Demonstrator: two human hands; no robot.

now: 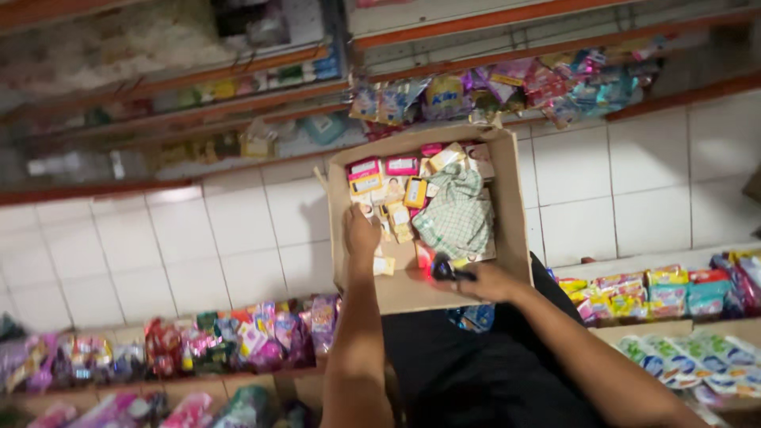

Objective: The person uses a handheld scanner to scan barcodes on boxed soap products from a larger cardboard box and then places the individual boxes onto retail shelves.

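While reaching into the cardboard box point(507, 230): left hand point(361, 234) loosely spread; right hand point(485, 281) holding a dark object point(444, 272).

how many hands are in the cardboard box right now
2: the left hand reaches among the small packets at the box's left side; the right hand holds a dark object at its near edge. No other hands show.

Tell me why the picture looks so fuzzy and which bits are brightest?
In the head view, everything is smeared and soft, especially the shelves at top left; the white floor tiles are brightest, the cardboard box is fairly lit, and the dark clothing below swallows detail.
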